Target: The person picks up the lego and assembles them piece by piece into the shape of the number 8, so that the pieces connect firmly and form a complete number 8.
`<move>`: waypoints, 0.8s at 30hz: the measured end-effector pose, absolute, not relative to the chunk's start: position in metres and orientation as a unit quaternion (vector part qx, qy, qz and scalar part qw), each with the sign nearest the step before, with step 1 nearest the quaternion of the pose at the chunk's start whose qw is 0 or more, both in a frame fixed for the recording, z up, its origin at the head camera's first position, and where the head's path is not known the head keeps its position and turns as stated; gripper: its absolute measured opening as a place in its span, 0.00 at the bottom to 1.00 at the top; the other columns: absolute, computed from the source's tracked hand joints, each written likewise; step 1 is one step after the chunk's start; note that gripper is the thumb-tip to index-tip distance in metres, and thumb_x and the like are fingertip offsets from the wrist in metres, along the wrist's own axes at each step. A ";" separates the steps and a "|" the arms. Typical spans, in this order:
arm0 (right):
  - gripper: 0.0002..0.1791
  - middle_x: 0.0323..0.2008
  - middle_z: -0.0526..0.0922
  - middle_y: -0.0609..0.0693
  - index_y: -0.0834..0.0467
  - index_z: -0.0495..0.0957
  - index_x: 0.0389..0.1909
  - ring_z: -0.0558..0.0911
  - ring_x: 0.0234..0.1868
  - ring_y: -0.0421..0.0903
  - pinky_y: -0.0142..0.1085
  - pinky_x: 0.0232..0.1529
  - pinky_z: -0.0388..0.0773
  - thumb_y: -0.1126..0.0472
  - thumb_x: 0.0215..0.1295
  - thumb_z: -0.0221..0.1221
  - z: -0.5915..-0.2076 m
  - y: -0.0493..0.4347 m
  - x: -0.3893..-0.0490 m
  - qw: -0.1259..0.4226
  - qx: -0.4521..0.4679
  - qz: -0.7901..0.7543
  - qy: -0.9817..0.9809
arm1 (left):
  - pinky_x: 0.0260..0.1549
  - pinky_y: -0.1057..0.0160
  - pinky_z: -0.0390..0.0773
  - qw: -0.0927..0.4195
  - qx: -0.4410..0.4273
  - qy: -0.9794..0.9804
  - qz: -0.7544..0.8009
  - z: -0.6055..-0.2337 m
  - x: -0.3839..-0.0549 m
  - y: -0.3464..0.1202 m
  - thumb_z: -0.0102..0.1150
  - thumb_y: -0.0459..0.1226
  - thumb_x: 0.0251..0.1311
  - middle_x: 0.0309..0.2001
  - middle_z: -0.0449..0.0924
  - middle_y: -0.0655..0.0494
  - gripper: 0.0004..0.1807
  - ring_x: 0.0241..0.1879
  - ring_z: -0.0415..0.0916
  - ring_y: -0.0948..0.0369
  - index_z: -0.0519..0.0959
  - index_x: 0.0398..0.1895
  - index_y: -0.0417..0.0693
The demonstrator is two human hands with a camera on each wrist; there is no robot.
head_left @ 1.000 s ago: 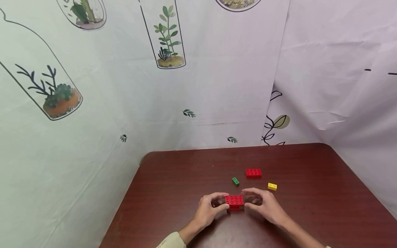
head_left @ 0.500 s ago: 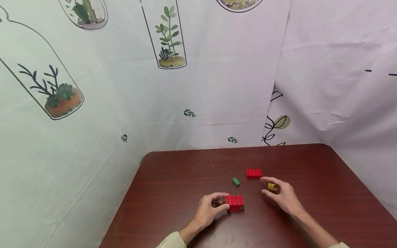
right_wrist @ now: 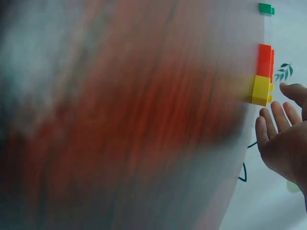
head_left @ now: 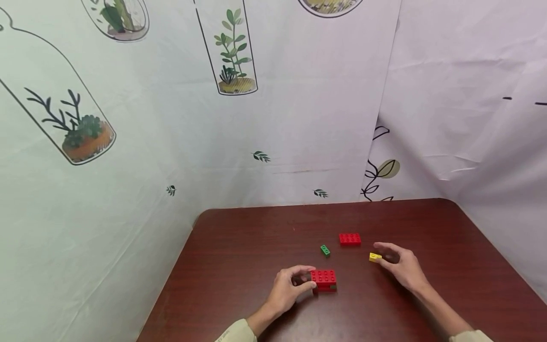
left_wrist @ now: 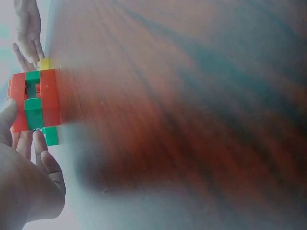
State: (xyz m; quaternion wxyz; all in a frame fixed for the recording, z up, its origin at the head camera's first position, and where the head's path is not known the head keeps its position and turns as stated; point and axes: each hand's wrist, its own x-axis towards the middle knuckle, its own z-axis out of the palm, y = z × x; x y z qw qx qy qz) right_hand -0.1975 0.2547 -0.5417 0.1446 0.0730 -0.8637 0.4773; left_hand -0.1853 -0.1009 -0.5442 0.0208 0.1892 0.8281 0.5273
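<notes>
Your left hand pinches the left end of the brick stack on the counter, thumb on the near side and fingers on the far side. Your right hand is unclenched around the right end of the yellow brick, grasping nothing; whether the thumb touches it, you can't tell from here. That brick lies on the counter, right of the stack and nearer you than the loose red brick.

The likeliest slip is here: closing with the thumb low and the fingers high could skid or tip so small a brick instead of lifting it. Reaching farther might knock the red brick; the small green brick sits farther left. The stack has gaps between its green pieces, so a hard one-ended squeeze or twist could shift its layers.
</notes>
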 end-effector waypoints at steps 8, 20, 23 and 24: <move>0.23 0.55 0.86 0.69 0.70 0.82 0.60 0.90 0.47 0.55 0.25 0.42 0.81 0.78 0.63 0.69 -0.543 0.258 -0.198 0.092 0.061 0.490 -0.865 | 0.36 0.68 0.79 0.021 0.192 0.827 0.527 -0.545 -0.186 -0.101 0.78 0.42 0.61 0.40 0.88 0.68 0.17 0.38 0.80 0.70 0.90 0.54 0.58; 0.22 0.46 0.88 0.63 0.70 0.82 0.59 0.88 0.39 0.42 0.29 0.39 0.83 0.76 0.64 0.69 -0.544 0.257 -0.199 0.053 0.043 0.492 -0.868 | 0.36 0.68 0.79 0.022 0.194 0.825 0.530 -0.546 -0.187 -0.102 0.78 0.42 0.61 0.39 0.88 0.65 0.17 0.38 0.80 0.70 0.90 0.53 0.58; 0.22 0.41 0.89 0.59 0.71 0.82 0.59 0.87 0.36 0.40 0.28 0.37 0.83 0.75 0.63 0.71 -0.544 0.256 -0.199 0.047 0.043 0.497 -0.865 | 0.36 0.68 0.78 0.023 0.193 0.826 0.530 -0.546 -0.187 -0.102 0.78 0.42 0.61 0.39 0.89 0.63 0.17 0.37 0.80 0.70 0.90 0.53 0.58; 0.23 0.40 0.89 0.58 0.71 0.82 0.59 0.87 0.35 0.40 0.28 0.37 0.83 0.74 0.63 0.71 -0.544 0.256 -0.199 0.045 0.044 0.498 -0.865 | 0.36 0.68 0.78 0.023 0.192 0.826 0.530 -0.545 -0.187 -0.102 0.78 0.42 0.61 0.39 0.89 0.63 0.17 0.37 0.80 0.70 0.90 0.53 0.58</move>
